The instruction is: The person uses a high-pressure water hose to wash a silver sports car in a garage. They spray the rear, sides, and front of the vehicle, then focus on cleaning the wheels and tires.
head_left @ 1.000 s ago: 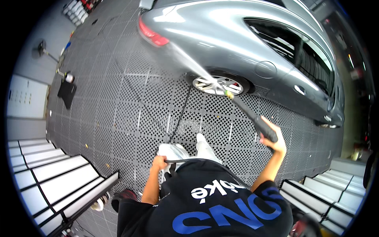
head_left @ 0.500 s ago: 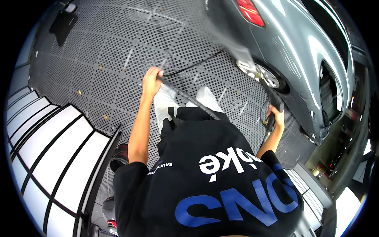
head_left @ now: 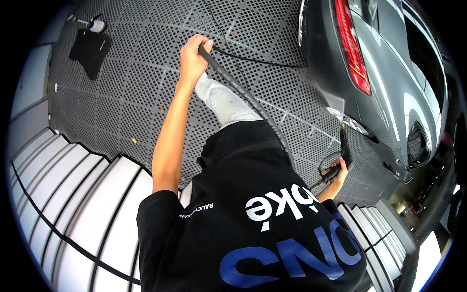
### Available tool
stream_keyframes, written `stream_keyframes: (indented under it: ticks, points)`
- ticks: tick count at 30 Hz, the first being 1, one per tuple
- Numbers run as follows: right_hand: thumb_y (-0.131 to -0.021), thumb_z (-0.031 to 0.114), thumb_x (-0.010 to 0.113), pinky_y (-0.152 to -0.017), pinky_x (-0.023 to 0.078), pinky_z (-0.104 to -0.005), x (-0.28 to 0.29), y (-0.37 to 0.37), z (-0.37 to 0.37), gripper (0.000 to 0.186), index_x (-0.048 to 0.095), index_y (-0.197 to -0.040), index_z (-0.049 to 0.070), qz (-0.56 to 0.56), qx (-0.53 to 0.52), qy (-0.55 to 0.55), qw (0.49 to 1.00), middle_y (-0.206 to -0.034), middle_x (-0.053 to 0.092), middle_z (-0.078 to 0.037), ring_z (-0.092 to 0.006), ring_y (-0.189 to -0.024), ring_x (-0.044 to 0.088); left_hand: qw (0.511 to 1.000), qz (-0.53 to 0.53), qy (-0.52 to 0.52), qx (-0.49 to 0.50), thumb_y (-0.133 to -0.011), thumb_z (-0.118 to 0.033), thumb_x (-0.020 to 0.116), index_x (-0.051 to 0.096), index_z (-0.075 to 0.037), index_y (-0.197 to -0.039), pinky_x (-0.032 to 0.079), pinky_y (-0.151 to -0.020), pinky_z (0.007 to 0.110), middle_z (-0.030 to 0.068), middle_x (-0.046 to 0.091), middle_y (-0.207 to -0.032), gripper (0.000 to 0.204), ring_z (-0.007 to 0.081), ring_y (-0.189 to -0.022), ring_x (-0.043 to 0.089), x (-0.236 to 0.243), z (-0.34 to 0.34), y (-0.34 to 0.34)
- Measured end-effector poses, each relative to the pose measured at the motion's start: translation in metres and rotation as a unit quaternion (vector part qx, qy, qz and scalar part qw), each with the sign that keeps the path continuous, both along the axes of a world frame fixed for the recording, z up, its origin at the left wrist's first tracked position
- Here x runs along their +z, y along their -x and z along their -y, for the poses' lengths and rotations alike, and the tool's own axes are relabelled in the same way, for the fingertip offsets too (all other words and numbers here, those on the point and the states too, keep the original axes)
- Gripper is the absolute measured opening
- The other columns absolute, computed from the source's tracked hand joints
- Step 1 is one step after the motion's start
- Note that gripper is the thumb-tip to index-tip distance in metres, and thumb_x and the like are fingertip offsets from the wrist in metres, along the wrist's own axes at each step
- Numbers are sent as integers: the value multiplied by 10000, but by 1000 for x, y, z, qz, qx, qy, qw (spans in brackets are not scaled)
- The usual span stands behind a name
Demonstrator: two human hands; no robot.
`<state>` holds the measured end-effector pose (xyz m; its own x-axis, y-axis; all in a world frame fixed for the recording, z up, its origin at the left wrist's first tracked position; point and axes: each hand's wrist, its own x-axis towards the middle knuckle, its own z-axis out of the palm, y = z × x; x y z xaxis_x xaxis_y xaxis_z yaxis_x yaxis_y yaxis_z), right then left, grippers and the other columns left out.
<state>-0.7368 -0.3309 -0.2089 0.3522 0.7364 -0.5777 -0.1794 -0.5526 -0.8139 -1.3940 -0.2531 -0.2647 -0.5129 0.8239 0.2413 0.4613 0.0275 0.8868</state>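
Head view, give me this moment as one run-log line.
left hand: gripping black hose | right hand: holding spray gun | spray: fanning toward grey car | black mat: on dark grid floor

bright glare on car point(head_left: 389, 82); edges bent; dim right perhaps blurred

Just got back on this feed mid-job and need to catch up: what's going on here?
A person in a black shirt stands on a grated floor by the rear of a grey car. Their left grip holds a black hose running back toward their body. Their right grip holds a spray gun pointed toward the car, with spray fanning from its tip.
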Motion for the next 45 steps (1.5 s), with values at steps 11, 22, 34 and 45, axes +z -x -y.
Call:
stream_keyframes:
  ticks: [11, 22, 34, 45]
  points:
    - [-821, 11, 702, -543, 477, -291, 56, 375, -300, 714, 452, -1490, 30, 134, 189, -81, 969, -771, 603, -51, -135, -576, 556, 998, 43, 39, -24, -982, -183, 671, 615, -1, -946, 446, -708, 271, 12, 569, -819, 193, 112, -767, 512, -16, -88, 293]
    - [-734, -21, 710, -473, 467, -314, 23, 662, -387, 468, 632, -1194, 6, 279, 135, 6, 951, -681, 610, -46, -143, -484, 549, 979, 113, 83, -149, -948, -137, 674, 568, 10, -851, 439, -647, 336, 97, 525, -708, 206, 194, -674, 510, -32, -333, 596]
    - [-858, 227, 689, -642, 524, -472, -126, 1030, -322, 218, 614, -744, 57, -214, -117, 387, 889, -685, 619, -105, -311, -635, 608, 954, 55, 65, -286, -957, -191, 680, 623, 10, -847, 414, -599, 294, -7, 516, -664, 236, 89, -659, 456, 30, -681, 832]
    - [-836, 156, 660, -545, 547, -392, -92, 1283, -556, 158, 655, -759, 18, -55, -187, 156, 968, -616, 622, -107, -246, -518, 607, 833, -26, -11, -552, -946, -182, 673, 636, -2, -875, 453, -600, 338, 87, 590, -673, 198, 171, -633, 554, 110, -965, 950]
